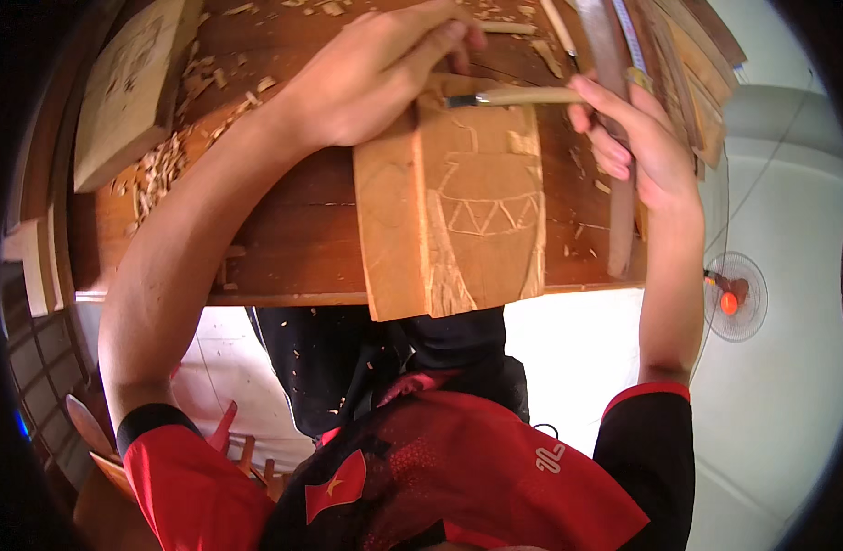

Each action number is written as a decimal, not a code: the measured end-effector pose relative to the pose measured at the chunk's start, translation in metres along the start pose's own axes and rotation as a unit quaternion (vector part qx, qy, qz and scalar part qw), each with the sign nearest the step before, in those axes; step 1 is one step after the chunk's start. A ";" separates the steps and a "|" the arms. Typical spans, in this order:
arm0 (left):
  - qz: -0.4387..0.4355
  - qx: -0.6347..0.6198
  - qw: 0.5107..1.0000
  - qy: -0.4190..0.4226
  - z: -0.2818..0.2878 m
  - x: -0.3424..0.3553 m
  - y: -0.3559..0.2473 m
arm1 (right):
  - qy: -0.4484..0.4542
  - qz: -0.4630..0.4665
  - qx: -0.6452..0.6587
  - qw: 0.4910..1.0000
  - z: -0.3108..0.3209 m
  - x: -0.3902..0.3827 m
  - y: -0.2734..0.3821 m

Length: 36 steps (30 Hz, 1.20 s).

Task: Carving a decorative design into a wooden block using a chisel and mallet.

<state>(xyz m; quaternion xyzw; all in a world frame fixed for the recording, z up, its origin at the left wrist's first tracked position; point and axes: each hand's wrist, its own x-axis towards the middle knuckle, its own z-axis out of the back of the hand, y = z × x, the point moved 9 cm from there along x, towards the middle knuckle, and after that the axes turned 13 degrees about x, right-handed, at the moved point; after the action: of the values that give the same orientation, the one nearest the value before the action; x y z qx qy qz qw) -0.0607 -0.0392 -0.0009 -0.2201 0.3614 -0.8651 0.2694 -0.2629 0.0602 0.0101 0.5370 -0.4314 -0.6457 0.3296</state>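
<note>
A carved wooden board lies before me, its near end jutting past the table edge. Cut lines on its right part form a vase-like outline with a zigzag band. My right hand pinches the pale wooden handle of a small flat brush; its dark tip is over the board's upper part. My left hand is at the board's far end, fingers bent and partly hidden. A pale wooden stick shows beside its fingertips; whether they grip it is unclear.
Wood shavings litter the brown table. A thick wooden block sits at the left. Along the right side lie a long flat bar, a tool with a pale handle and planks. A fan stands beyond the table.
</note>
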 end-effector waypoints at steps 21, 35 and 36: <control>-0.126 0.257 0.957 0.047 0.023 -0.028 -0.043 | -0.099 0.277 0.031 0.955 0.030 -0.011 0.058; -0.174 0.327 0.928 0.042 0.012 -0.029 -0.055 | -0.064 0.181 0.181 0.965 0.056 0.002 0.025; -0.174 0.331 0.926 0.049 0.011 -0.029 -0.055 | -0.068 0.181 0.180 0.965 0.057 0.002 0.024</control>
<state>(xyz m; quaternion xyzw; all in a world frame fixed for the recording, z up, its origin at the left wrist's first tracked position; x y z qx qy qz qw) -0.0491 0.0061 0.0420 -0.1347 0.0229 -0.9786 0.1538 -0.3201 0.0599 0.0337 0.4556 -0.6516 -0.5220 0.3087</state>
